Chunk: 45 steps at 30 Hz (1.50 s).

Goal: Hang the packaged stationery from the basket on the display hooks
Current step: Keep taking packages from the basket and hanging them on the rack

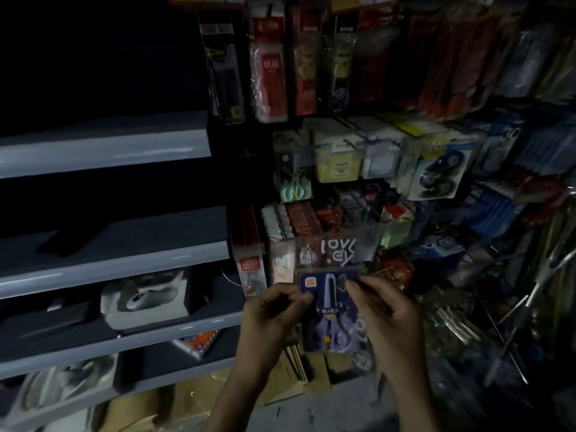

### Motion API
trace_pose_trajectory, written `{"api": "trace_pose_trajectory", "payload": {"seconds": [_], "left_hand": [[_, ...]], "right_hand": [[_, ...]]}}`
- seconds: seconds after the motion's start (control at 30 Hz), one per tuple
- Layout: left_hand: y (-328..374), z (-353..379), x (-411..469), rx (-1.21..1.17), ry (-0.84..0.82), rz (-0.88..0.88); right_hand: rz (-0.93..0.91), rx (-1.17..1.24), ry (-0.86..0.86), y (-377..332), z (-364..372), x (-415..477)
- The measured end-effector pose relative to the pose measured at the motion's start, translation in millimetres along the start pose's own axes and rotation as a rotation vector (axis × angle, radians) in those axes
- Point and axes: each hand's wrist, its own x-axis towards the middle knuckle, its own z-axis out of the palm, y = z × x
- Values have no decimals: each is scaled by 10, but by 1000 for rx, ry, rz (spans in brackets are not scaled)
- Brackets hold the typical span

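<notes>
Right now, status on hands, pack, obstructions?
Left hand, right hand pinch scissors pack near its top. Pack upright; hooked or not, cannot tell. Lettered clear pouch just above it.

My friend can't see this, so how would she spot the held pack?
Look low before the crowded hook display, where two hands meet. The left hand and right hand pinch a dark blue card of purple scissors. The mint scissors higher up hang; these are held.

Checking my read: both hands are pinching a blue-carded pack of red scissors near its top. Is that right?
Not quite: the scissors are purple, not red. The head view shows the left hand and right hand both pinching the blue-carded scissors pack near its top.
</notes>
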Motion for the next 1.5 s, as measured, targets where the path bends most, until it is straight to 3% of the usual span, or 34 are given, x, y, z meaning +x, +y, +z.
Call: {"api": "trace_pose_trajectory", "payload": {"seconds": [0.3,0.67,0.93,1.2,1.3,1.5], "left_hand": [[-32,18,833,26,38,113],[24,114,1750,73,47,143],[-43,281,1938,155,89,85],[305,308,1925,211,279,202],[437,353,1944,191,286,212],[542,433,2005,173,185,218]], "right_hand": [[-27,-28,-139,35,163,1001],[10,84,-145,51,468,1923],[18,90,-188,231,349,2266],[-11,69,-158,503,192,2270],[26,72,-158,550,212,2275],[-67,-1,-188,508,259,2367]]}}
